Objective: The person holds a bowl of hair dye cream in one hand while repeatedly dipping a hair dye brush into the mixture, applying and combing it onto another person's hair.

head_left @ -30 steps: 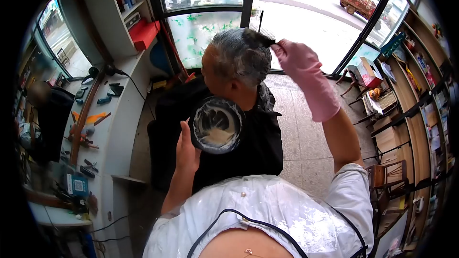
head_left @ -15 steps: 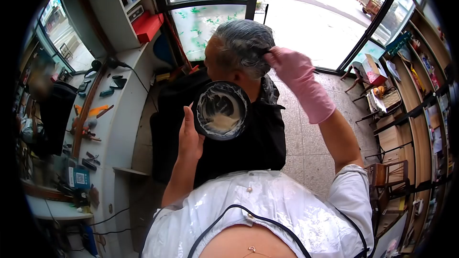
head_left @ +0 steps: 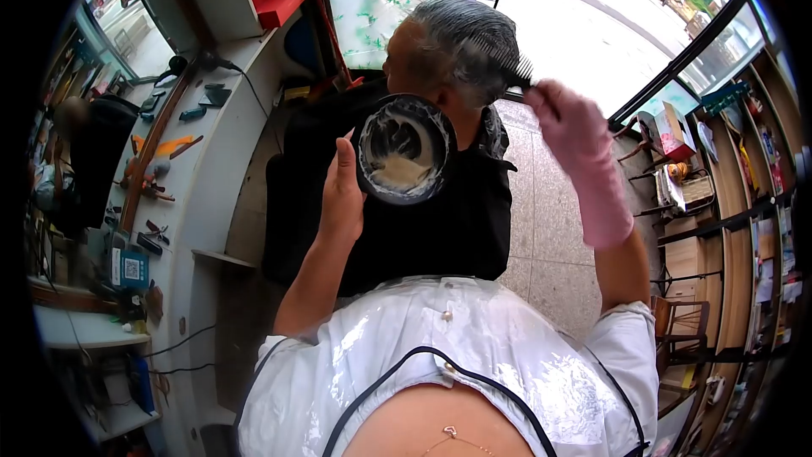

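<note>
My left hand (head_left: 342,195) is bare and grips a dark bowl (head_left: 406,150) by its side, thumb near the rim. Pale cream lies in the bowl and is smeared round its inner wall. In a pink glove (head_left: 605,203), my right hand (head_left: 568,118) is closed on the handle end of a black comb (head_left: 499,59). The comb's teeth are at the side and back of a seated person's grey, wet-looking hair (head_left: 452,25). A black cape (head_left: 397,245) covers that person's body below the bowl.
On the left, a white counter (head_left: 199,169) under a mirror carries a hair dryer (head_left: 211,61), clippers and small tools. A red box (head_left: 281,4) sits on the shelf beyond. Glass doors stand ahead; chairs (head_left: 681,322) and wooden shelves (head_left: 734,271) line the right.
My right hand has drawn back from the hair, toward the right, and the comb now shows. The view has shifted slightly; my left hand still holds the bowl.
</note>
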Motion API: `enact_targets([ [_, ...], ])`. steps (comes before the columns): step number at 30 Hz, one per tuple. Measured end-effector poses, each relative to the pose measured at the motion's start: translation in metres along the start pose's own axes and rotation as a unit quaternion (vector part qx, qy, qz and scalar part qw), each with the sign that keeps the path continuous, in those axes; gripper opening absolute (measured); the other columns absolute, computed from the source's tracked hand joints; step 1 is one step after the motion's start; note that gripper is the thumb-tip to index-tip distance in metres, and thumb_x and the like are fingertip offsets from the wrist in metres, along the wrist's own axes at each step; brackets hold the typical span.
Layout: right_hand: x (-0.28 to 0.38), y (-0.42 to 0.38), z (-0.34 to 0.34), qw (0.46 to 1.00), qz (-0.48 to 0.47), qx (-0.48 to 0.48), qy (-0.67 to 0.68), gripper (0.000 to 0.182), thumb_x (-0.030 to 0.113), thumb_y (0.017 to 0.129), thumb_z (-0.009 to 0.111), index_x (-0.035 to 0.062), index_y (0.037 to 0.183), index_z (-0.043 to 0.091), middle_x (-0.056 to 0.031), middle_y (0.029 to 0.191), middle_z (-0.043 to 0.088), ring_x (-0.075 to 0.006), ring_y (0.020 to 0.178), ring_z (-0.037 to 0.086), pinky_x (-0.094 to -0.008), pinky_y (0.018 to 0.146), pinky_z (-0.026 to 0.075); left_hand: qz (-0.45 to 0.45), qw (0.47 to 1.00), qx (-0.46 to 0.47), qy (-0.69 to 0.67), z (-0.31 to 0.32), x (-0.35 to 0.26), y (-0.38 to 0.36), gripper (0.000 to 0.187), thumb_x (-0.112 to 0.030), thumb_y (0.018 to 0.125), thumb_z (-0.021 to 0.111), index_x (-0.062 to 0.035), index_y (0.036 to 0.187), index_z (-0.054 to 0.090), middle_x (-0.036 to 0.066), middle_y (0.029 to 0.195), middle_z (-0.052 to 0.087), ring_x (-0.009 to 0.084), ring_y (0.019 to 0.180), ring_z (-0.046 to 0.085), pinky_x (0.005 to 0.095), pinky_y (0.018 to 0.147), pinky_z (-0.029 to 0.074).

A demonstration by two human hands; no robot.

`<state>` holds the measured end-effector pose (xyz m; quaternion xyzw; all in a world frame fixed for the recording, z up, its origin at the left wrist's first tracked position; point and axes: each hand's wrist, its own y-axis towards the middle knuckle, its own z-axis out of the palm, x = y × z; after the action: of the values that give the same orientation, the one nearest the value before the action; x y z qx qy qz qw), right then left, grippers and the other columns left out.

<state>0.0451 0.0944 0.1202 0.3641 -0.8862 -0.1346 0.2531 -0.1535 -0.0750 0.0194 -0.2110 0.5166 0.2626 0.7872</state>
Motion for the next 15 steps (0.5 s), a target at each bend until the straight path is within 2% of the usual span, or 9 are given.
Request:
enact_targets([
  [1,0.007,-0.014,0.002,0.997,0.003,0.062,0.035,0.020,0.024,0.087,0.055,0.0057,0.088,0.062,-0.0064,0.062,0.060,-0.0129,0.049,0.053,-0.0283,0.045,0.042,0.051,0.998,0.004,0.042,0.002,0.003,-0.001,0.070,-0.057,0.088,0.035,0.0004,0.128,0.036,0.009,0.116,0.053,0.0156,0.105,0.052,0.0281,0.090,0.041],
  [2,0.014,-0.027,0.003,0.990,0.006,0.124,0.070,0.020,0.024,0.089,0.053,0.0063,0.087,0.062,-0.0047,0.060,0.059,-0.0093,0.048,0.052,-0.0271,0.044,0.042,0.051,0.998,0.003,0.041,0.003,0.004,-0.001,0.070,-0.057,0.088,0.035,0.0004,0.128,0.036,0.009,0.116,0.053,0.0156,0.105,0.052,0.0281,0.090,0.041],
  [4,0.027,-0.038,0.010,0.982,-0.003,0.174,0.075,0.021,0.022,0.089,0.050,0.0038,0.087,0.060,-0.0102,0.062,0.058,-0.0196,0.053,0.057,-0.0326,0.051,0.045,0.215,0.961,0.082,0.153,0.006,0.003,0.000,0.069,-0.055,0.090,0.028,-0.0007,0.132,0.033,0.010,0.121,0.050,0.0157,0.107,0.050,0.0272,0.094,0.037],
  [7,0.036,-0.036,0.026,0.980,-0.013,0.195,0.037,0.022,0.021,0.089,0.050,0.0028,0.083,0.059,-0.0127,0.064,0.059,-0.0252,0.059,0.059,-0.0349,0.055,0.046,0.248,0.943,0.085,0.203,0.009,0.000,0.003,0.067,-0.053,0.092,0.023,-0.0008,0.131,0.035,0.011,0.122,0.048,0.0167,0.112,0.046,0.0275,0.098,0.032],
  [10,0.031,-0.039,0.049,0.984,-0.069,0.159,-0.043,0.019,0.023,0.087,0.052,0.0049,0.083,0.059,-0.0126,0.065,0.057,-0.0275,0.051,0.055,-0.0348,0.048,0.045,0.277,0.928,0.079,0.237,0.013,0.000,0.003,0.067,-0.054,0.092,0.022,-0.0003,0.131,0.035,0.012,0.123,0.048,0.0170,0.114,0.045,0.0275,0.099,0.032],
  [12,0.033,-0.040,0.053,0.987,-0.086,0.071,-0.120,0.016,0.020,0.085,0.053,0.0065,0.078,0.056,-0.0114,0.064,0.056,-0.0268,0.055,0.058,-0.0351,0.049,0.046,0.276,0.923,0.068,0.260,0.014,0.000,0.003,0.068,-0.054,0.091,0.022,0.0001,0.131,0.034,0.012,0.123,0.048,0.0174,0.114,0.045,0.0275,0.099,0.031],
  [13,0.030,-0.040,0.058,0.971,-0.135,-0.013,-0.198,0.009,0.017,0.081,0.057,0.0095,0.076,0.056,-0.0059,0.058,0.051,-0.0214,0.052,0.055,-0.0318,0.046,0.043,0.244,0.939,0.073,0.231,0.013,0.001,0.005,0.069,-0.055,0.091,0.024,0.0004,0.131,0.034,0.012,0.123,0.048,0.0171,0.113,0.046,0.0271,0.098,0.032],
  [14,0.030,-0.038,0.058,0.971,-0.134,-0.014,-0.198,0.009,0.017,0.081,0.057,0.0095,0.076,0.056,-0.0059,0.058,0.051,-0.0214,0.052,0.055,-0.0318,0.046,0.043,0.228,0.946,0.077,0.216,0.014,0.000,0.006,0.069,-0.055,0.091,0.025,0.0006,0.131,0.034,0.012,0.124,0.048,0.0169,0.112,0.046,0.0269,0.098,0.032],
  [15,0.030,-0.037,0.059,0.944,-0.186,-0.088,-0.256,0.005,0.015,0.079,0.058,0.0104,0.077,0.056,-0.0030,0.057,0.049,-0.0185,0.051,0.053,-0.0298,0.044,0.042,0.212,0.953,0.080,0.201,0.015,-0.001,0.006,0.070,-0.055,0.091,0.026,0.0008,0.132,0.033,0.012,0.124,0.048,0.0168,0.112,0.047,0.0267,0.097,0.033],
])
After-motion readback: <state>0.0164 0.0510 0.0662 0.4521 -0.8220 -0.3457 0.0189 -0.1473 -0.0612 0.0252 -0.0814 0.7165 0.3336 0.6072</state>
